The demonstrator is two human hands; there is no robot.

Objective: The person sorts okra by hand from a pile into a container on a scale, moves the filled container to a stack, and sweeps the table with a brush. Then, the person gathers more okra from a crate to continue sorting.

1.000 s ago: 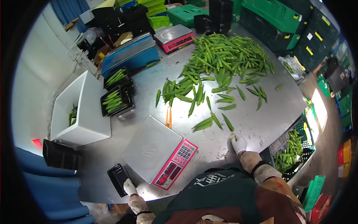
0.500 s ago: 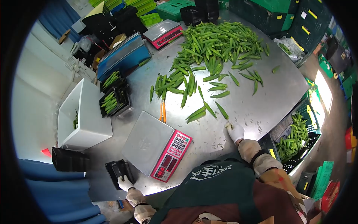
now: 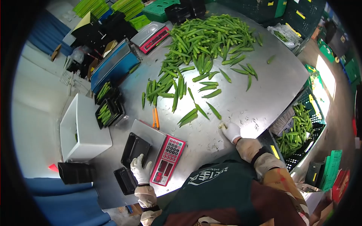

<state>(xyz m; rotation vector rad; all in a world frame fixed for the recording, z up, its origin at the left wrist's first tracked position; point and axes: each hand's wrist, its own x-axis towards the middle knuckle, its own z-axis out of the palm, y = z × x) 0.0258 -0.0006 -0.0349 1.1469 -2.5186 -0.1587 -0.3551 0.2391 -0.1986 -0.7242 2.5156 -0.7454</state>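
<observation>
Over the pan of the near scale [image 3: 167, 158] I have the black tray [image 3: 135, 147], with nothing visible in it. My left hand [image 3: 141, 171] is at its near rim, fingers loosely spread and thumb apart; from here I can't tell whether they grip. A second black tray [image 3: 125, 180] lies just beside the scale, partly behind that hand. Beyond the pan is an orange-handled tool [image 3: 155, 118], close to the okra [image 3: 211, 41] heaped and strewn across the bench [image 3: 249, 101]. My right hand [image 3: 230, 132] is low over the bench near the loose pods, fingers curled; whether they pinch anything I can't make out. To the left, filled trays [image 3: 106, 113] stand near a white box [image 3: 90, 132], whose wall hides most of its inside. A crate of okra [image 3: 296, 130] sits off the right edge. The scale's digits are too blurred to read, and the top edge cuts off the stacked green crates [image 3: 160, 10].
</observation>
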